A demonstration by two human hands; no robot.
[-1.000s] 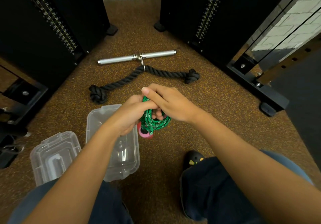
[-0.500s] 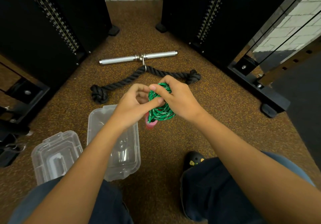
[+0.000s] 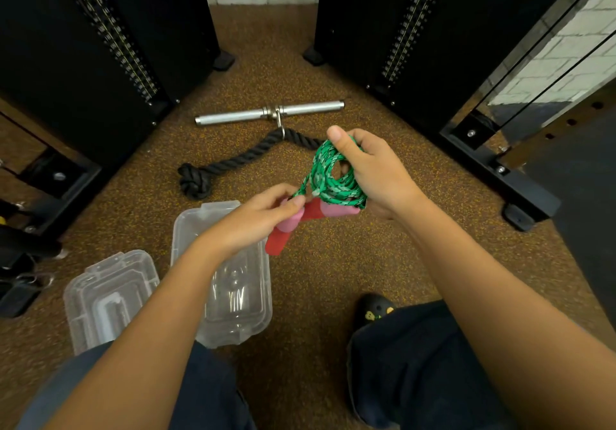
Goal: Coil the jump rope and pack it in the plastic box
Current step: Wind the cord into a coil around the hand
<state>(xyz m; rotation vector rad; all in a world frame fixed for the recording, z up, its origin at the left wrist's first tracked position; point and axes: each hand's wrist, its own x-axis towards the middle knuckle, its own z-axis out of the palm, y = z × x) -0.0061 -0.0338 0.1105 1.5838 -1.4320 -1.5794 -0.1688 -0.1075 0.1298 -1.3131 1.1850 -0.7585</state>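
While the right hand (image 3: 373,176) grips the green jump rope (image 3: 333,176) as a small bundle of loops, thumb pressed over the top strands, the left hand (image 3: 256,219) pinches a short free strand and one pink-and-red handle (image 3: 286,229) just left of the coil. A second handle (image 3: 336,211) lies under the coil, against the right palm. All of it hangs in the air, above the floor and just right of the far end of the plastic box (image 3: 186,229), which sits open and looks empty on the speckled floor (image 3: 333,279). Its clear lid (image 3: 100,296) rests to the left of it, nearer the person's knee.

As I judge it, the chief risk is the coil springing apart: only the thumb and fingers hold the loops, with no wrap that I can see binding them. If the left hand pulls that strand sideways, it may drag a loop out and loosen the bundle. The handles could also snag on the box rim on the way in, or stand too long for the box and leave the lid unable to seat. A black knotted rope (image 3: 233,163) and metal bar (image 3: 270,113) lie farther off, well clear.
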